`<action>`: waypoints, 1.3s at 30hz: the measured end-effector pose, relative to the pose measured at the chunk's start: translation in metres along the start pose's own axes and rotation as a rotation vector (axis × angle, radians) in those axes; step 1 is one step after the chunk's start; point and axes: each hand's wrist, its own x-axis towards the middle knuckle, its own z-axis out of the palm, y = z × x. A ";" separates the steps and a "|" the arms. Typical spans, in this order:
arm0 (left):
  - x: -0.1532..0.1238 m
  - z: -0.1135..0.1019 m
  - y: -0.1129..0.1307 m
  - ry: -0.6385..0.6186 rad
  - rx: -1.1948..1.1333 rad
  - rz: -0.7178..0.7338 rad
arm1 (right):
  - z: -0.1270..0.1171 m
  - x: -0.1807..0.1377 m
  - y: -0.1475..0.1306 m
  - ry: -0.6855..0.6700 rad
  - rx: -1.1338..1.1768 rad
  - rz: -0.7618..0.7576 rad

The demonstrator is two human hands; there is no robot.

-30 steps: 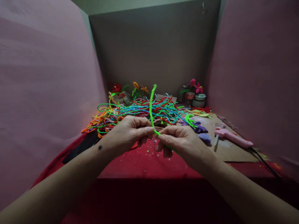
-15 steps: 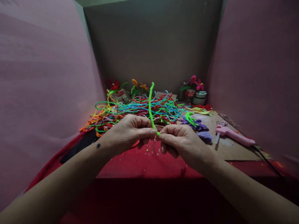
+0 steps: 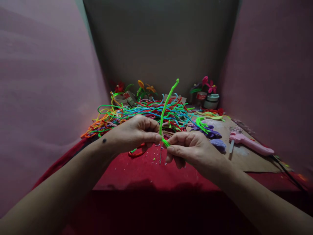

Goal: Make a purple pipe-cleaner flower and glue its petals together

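A bright green pipe cleaner (image 3: 166,107) is pinched between both hands above the front of the red-covered table. Its long free end points up and leans to the right, while a short doubled part lies between the fingertips. My left hand (image 3: 138,133) grips it at the bend with thumb and forefinger. The thumb and fingers of my right hand (image 3: 189,148) are closed on the doubled end. Behind my hands lies a large tangled heap of pipe cleaners (image 3: 144,109) in many colours.
At right, a pink hot glue gun (image 3: 251,143) with a black cord lies on a cardboard sheet (image 3: 255,164). Purple fuzzy pieces (image 3: 218,145) and bent green stems (image 3: 202,125) lie beside it. Pipe-cleaner flowers (image 3: 209,85) and a lidded jar (image 3: 211,101) stand behind. Scraps dot the red cloth (image 3: 144,176).
The upright end of the green pipe cleaner has tilted to the right. More of its doubled part shows between my fingertips, which are slightly farther apart. The view has shifted a little.
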 end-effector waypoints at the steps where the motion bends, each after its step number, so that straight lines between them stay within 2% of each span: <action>1: 0.001 -0.003 0.000 0.014 0.016 -0.001 | -0.002 -0.001 0.000 -0.012 -0.003 0.029; 5: 0.009 -0.009 -0.003 0.106 0.041 -0.013 | -0.014 -0.004 0.006 0.002 -0.014 0.185; 8: 0.020 -0.008 -0.011 0.168 0.060 -0.014 | -0.019 -0.007 0.019 0.091 -0.061 0.266; 12: 0.038 -0.005 -0.026 0.212 0.017 0.008 | -0.022 -0.011 0.039 0.274 -0.135 0.239; 15: 0.047 -0.005 -0.037 0.246 -0.026 0.015 | -0.027 -0.014 0.051 0.329 -0.276 0.240; 17: 0.051 -0.006 -0.044 0.243 -0.082 0.010 | -0.029 -0.014 0.056 0.388 -0.331 0.186; 20: 0.053 -0.007 -0.052 0.248 -0.172 0.019 | -0.026 -0.012 0.064 0.528 -0.236 0.094; 23: 0.053 -0.008 -0.059 0.286 -0.167 0.026 | -0.015 -0.014 0.071 0.503 -0.182 0.131; 27: 0.049 -0.011 -0.064 0.205 -0.130 0.014 | -0.013 -0.023 0.065 0.367 -0.400 0.141; 29: 0.045 -0.012 -0.062 0.127 -0.102 0.018 | -0.020 -0.023 0.052 0.406 -0.614 0.003; 31: 0.042 -0.012 -0.058 0.017 -0.073 0.040 | -0.024 -0.016 0.034 0.486 -0.859 -0.290; 32: 0.040 -0.011 -0.056 -0.043 -0.059 0.059 | -0.024 -0.009 0.026 0.472 -0.986 -0.478; 34: 0.036 -0.009 -0.053 -0.128 -0.037 0.111 | -0.019 0.006 0.010 0.341 -1.224 -0.676; 37: 0.034 -0.009 -0.053 -0.157 -0.040 0.182 | -0.007 0.029 -0.003 0.233 -1.484 -0.749; 39: 0.034 -0.010 -0.055 -0.149 -0.089 0.186 | -0.002 0.038 -0.004 0.190 -1.551 -0.737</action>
